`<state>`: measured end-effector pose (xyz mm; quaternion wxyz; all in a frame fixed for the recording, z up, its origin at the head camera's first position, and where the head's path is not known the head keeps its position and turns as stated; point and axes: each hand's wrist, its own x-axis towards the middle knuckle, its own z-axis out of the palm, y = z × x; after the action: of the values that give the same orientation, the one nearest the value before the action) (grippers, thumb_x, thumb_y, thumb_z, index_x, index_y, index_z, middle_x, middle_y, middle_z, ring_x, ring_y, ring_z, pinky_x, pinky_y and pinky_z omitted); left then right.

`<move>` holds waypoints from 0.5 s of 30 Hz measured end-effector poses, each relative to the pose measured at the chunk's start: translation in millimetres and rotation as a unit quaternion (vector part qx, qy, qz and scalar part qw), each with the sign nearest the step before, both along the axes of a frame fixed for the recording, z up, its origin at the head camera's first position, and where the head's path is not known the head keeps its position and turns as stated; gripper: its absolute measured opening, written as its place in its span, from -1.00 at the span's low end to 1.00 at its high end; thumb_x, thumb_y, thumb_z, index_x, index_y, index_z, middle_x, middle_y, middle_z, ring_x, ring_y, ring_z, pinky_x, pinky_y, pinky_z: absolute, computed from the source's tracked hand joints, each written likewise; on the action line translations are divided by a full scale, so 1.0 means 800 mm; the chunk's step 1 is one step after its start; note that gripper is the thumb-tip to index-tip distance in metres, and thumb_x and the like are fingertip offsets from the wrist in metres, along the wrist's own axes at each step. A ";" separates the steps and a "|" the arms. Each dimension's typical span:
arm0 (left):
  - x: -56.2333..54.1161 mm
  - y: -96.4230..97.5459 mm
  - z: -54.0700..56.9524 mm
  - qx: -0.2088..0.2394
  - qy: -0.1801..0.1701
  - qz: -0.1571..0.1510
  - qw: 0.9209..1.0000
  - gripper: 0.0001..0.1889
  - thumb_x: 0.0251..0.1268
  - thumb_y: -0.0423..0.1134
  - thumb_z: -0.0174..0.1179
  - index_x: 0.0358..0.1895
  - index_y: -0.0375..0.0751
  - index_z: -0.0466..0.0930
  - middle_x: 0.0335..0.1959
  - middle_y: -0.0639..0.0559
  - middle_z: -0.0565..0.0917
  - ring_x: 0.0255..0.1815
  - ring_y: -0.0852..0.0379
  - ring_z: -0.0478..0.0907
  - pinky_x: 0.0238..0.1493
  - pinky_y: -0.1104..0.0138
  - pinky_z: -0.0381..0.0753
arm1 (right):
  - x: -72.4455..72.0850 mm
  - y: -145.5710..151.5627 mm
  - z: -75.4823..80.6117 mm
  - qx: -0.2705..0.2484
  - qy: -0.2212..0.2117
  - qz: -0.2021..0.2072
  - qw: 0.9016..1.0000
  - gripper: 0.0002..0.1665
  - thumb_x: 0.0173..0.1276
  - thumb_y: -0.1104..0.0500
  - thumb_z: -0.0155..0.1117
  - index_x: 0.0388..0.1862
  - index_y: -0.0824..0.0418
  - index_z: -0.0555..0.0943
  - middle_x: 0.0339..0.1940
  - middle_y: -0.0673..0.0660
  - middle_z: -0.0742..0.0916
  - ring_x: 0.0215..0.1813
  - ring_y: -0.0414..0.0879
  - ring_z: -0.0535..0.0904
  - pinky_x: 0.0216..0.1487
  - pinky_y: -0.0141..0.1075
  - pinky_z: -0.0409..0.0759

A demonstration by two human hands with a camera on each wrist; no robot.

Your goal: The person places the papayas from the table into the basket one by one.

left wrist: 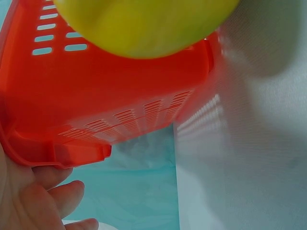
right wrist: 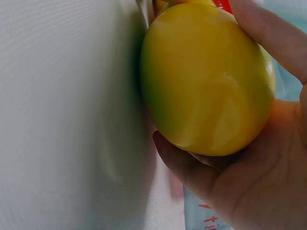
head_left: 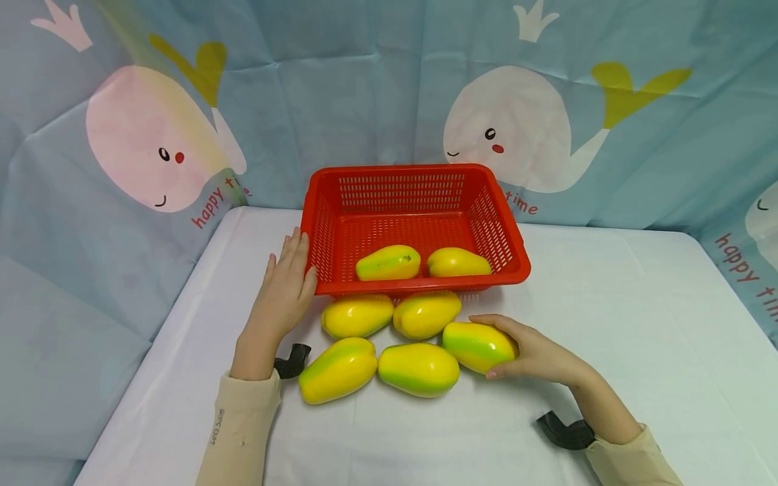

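Note:
My right hand (head_left: pixel 537 351) holds the right-hand papaya (head_left: pixel 478 346), yellow with a green patch, thumb on its near side and fingers on its far side. In the right wrist view this papaya (right wrist: pixel 206 81) sits between the thumb and fingers, close to the white tabletop. My left hand (head_left: pixel 282 290) rests with extended fingers against the left rim of the red plastic basket (head_left: pixel 419 287). From the left wrist, the fingers (left wrist: pixel 67 196) show beside the basket's rim. Inside the basket lie two papayas, one on the left (head_left: pixel 389 263) and one on the right (head_left: pixel 458 262).
Several more papayas lie in front of the basket, among them one at the near left (head_left: pixel 338 371) and one at the near middle (head_left: pixel 419 369). Blue cloth (head_left: pixel 377 101) with whale prints hangs behind the white table (head_left: pixel 608 297). A black strap piece (head_left: pixel 565 432) sits at the right wrist.

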<state>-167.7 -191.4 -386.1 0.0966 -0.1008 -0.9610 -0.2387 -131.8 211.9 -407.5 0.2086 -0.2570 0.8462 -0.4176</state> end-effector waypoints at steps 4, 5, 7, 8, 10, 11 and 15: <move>0.000 0.000 0.000 0.000 -0.003 0.002 1.000 -0.35 0.44 -0.18 -0.14 0.48 -0.36 -0.10 0.51 -0.21 -0.07 0.50 -0.16 -0.15 0.39 -0.14 -0.21 | 0.000 0.000 -0.001 0.002 0.005 -0.001 1.000 -0.10 0.08 0.04 0.47 0.38 0.11 0.29 0.22 0.04 0.50 0.08 -0.07 0.41 0.12 -0.09 0.39; 0.000 0.000 0.000 0.001 -0.003 0.002 1.000 -0.35 0.44 -0.18 -0.14 0.48 -0.36 -0.10 0.51 -0.21 -0.07 0.50 -0.16 -0.15 0.39 -0.14 -0.22 | 0.000 -0.001 -0.001 0.003 0.007 -0.001 1.000 -0.11 0.08 0.03 0.47 0.38 0.12 0.30 0.21 0.04 0.51 0.08 -0.07 0.41 0.11 -0.09 0.39; 0.000 0.000 0.000 0.001 -0.003 0.002 1.000 -0.35 0.44 -0.18 -0.14 0.48 -0.36 -0.10 0.51 -0.20 -0.07 0.50 -0.15 -0.15 0.39 -0.14 -0.22 | 0.000 -0.001 -0.001 0.006 0.009 -0.002 1.000 -0.11 0.09 0.02 0.46 0.38 0.13 0.30 0.20 0.03 0.51 0.07 -0.08 0.41 0.10 -0.09 0.40; 0.000 0.000 -0.001 0.001 -0.003 0.002 1.000 -0.35 0.44 -0.18 -0.13 0.48 -0.36 -0.10 0.51 -0.20 -0.07 0.50 -0.15 -0.16 0.39 -0.14 -0.22 | 0.000 -0.001 -0.001 0.006 0.010 -0.003 1.000 -0.11 0.09 0.02 0.46 0.37 0.13 0.30 0.20 0.02 0.52 0.06 -0.08 0.41 0.09 -0.08 0.40; 0.000 0.000 -0.001 0.001 -0.002 0.002 1.000 -0.35 0.44 -0.18 -0.14 0.48 -0.36 -0.09 0.51 -0.20 -0.07 0.50 -0.15 -0.16 0.39 -0.14 -0.21 | 0.000 -0.001 0.000 0.006 0.013 -0.005 1.000 -0.12 0.08 0.01 0.46 0.37 0.13 0.31 0.19 0.02 0.52 0.05 -0.09 0.42 0.09 -0.09 0.40; -0.001 0.000 -0.001 0.000 -0.001 0.002 1.000 -0.36 0.44 -0.18 -0.14 0.48 -0.36 -0.09 0.51 -0.20 -0.07 0.50 -0.15 -0.16 0.39 -0.14 -0.21 | 0.000 -0.001 0.000 0.005 0.014 -0.006 1.000 -0.12 0.08 0.01 0.47 0.37 0.13 0.32 0.19 0.02 0.53 0.05 -0.09 0.42 0.08 -0.09 0.40; -0.001 0.000 -0.002 -0.002 0.000 0.003 1.000 -0.36 0.45 -0.17 -0.15 0.48 -0.36 -0.09 0.51 -0.20 -0.07 0.50 -0.15 -0.15 0.38 -0.15 -0.19 | 0.000 0.000 0.002 0.006 0.018 -0.010 1.000 -0.13 0.08 0.00 0.47 0.36 0.12 0.33 0.20 0.02 0.53 0.05 -0.09 0.42 0.09 -0.12 0.41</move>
<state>-168.4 -191.6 -387.8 0.0966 -0.0984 -0.9619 -0.2362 -132.0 212.2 -406.1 0.1905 -0.2547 0.8549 -0.4099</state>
